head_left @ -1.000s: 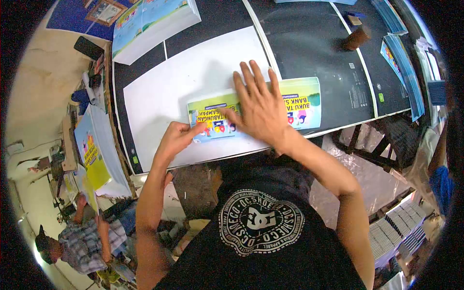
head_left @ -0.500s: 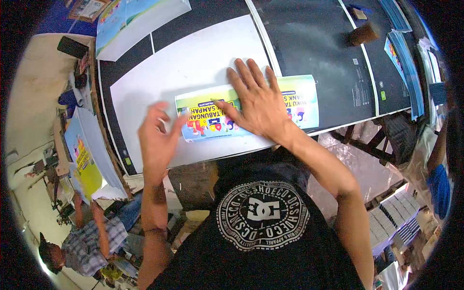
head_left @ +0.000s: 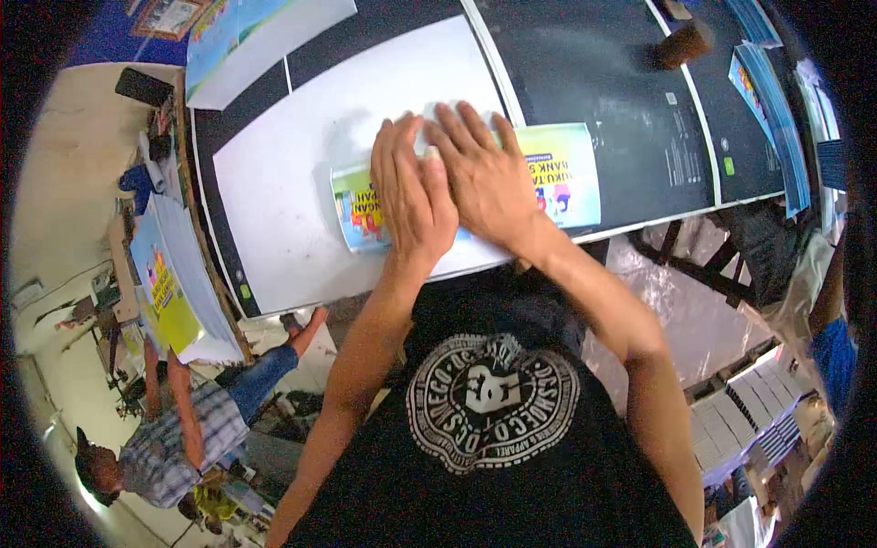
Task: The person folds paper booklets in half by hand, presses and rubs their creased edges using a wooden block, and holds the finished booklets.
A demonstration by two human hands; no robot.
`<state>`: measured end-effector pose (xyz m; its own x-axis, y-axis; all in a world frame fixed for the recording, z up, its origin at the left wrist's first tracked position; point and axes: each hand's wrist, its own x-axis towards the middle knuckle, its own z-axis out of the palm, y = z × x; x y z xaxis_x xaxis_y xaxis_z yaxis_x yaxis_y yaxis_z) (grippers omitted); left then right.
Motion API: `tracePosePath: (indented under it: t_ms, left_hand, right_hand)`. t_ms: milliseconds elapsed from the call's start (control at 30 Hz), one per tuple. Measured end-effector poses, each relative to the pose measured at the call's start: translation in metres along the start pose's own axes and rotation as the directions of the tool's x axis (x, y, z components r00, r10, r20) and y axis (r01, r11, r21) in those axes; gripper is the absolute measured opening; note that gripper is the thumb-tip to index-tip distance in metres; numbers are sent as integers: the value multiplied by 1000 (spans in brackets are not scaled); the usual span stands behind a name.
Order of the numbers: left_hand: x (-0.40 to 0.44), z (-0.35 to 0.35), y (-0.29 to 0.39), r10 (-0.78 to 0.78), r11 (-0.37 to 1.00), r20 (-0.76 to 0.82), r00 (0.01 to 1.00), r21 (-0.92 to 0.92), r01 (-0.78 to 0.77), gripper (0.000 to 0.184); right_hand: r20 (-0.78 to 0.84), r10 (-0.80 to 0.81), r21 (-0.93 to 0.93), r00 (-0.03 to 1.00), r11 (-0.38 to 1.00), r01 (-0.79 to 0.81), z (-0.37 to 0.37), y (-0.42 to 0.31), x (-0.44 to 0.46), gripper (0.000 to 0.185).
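Observation:
A printed booklet cover (head_left: 562, 183) in green, yellow and blue lies across the white sheet (head_left: 283, 183) and the black table surface. My left hand (head_left: 413, 187) lies flat on its left half, fingers extended and pointing away from me. Beside it, my right hand (head_left: 484, 178) presses on the middle of the cover with its fingers stretched out. The two hands touch or nearly touch, and they hide the cover's centre. The lettering on the cover appears upside down.
Tall printed stack (head_left: 265, 46) at the back left; more prints (head_left: 174, 283) on a side table. Brown block (head_left: 685, 46) and blue-edged booklets (head_left: 772, 128) at the right. Bound stacks (head_left: 744, 411) lower right. Another person (head_left: 183, 438) is at lower left.
My left hand lifted off the cover's left end, moved right and came down flat beside my right hand. My right hand has stayed on the cover.

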<state>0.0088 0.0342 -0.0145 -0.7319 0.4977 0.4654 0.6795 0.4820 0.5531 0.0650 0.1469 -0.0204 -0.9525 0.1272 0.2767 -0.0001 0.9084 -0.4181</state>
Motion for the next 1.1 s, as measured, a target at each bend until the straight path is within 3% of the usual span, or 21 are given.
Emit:
tracePosePath:
  t_ms: [33, 67, 133, 167, 200, 233, 267, 300, 333, 433, 500, 567, 767, 800, 833, 933, 967, 1067, 1100]
  left_hand:
    - [5, 3, -2, -14, 1000, 5, 1000, 7, 14, 39]
    - [5, 4, -2, -35, 999, 25, 999, 12, 35, 39]
    - [6, 3, 4, -112, 991, 117, 987, 86, 102, 35]
    - [2, 4, 4, -60, 987, 168, 984, 160, 33, 33]
    - [-2, 6, 1, -7, 973, 219, 976, 227, -44, 32]
    - [-1, 10, 3, 19, 958, 228, 973, 275, -84, 30]
    - [0, 13, 5, 46, 939, 238, 970, 322, -124, 28]
    - [4, 13, 11, 44, 926, 208, 977, 358, -118, 26]
    - [7, 13, 16, 42, 912, 176, 984, 395, -109, 25]
    - [9, 12, 15, -9, 920, 148, 989, 388, -49, 24]
    - [7, 13, 9, -47, 933, 157, 986, 359, -12, 25]
    - [7, 13, 7, -58, 932, 158, 986, 362, -4, 25]
    - [9, 8, 21, -15, 924, 119, 993, 382, -32, 24]
    - [8, 9, 20, -17, 922, 120, 993, 386, -31, 24]
    - [9, 10, 19, -27, 922, 131, 991, 387, -26, 24]
    - [9, 15, 11, -50, 910, 147, 988, 413, -15, 24]
    - [9, 17, 9, -60, 904, 156, 986, 426, -13, 24]
    - [8, 16, 11, -64, 884, 176, 982, 466, -26, 24]
    - [12, 14, 20, 16, 912, 86, 996, 408, -50, 24]
  right_hand:
    - [-33, -22, -6, 999, 1000, 22, 0, 7, 7, 51]
    - [-93, -1, 102, 996, 995, 11, -1, 9, 8, 47]
    - [-180, 93, 424, 979, 905, -8, -12, 9, 12, 45]
    - [-213, 158, 562, 964, 827, -11, -19, 10, 13, 45]
    - [-416, 74, 469, 906, 871, 144, -29, 3, 12, 47]
    - [-431, 12, 494, 902, 840, 225, -49, -8, 9, 50]
    - [-620, -11, 480, 784, 786, 390, -60, -28, 11, 51]
    - [-389, -83, 457, 917, 847, 271, -111, -44, 0, 43]
    - [-726, -107, 405, 679, 731, 549, -99, -62, -8, 40]
    - [-747, -248, 462, 617, 473, 750, -96, -56, -19, 64]
    - [-436, -249, 660, 865, 565, 495, -28, -2, -5, 85]
    - [-328, -7, 564, 944, 801, 202, -15, 10, -6, 100]
    - [-320, -201, 525, 926, 776, 350, -48, -2, -10, 104]
    - [-381, -227, 548, 896, 725, 416, -71, -10, -14, 100]
    - [-441, -244, 566, 864, 671, 478, -90, -13, -19, 97]
    - [-482, -205, 545, 852, 691, 475, -94, 13, -24, 97]
    - [-496, -192, 533, 847, 702, 471, -92, 26, -23, 97]
    - [-251, 14, 491, 968, 864, 115, -41, 68, -24, 100]
    - [-227, -31, 547, 973, 823, 154, -49, 74, -19, 101]
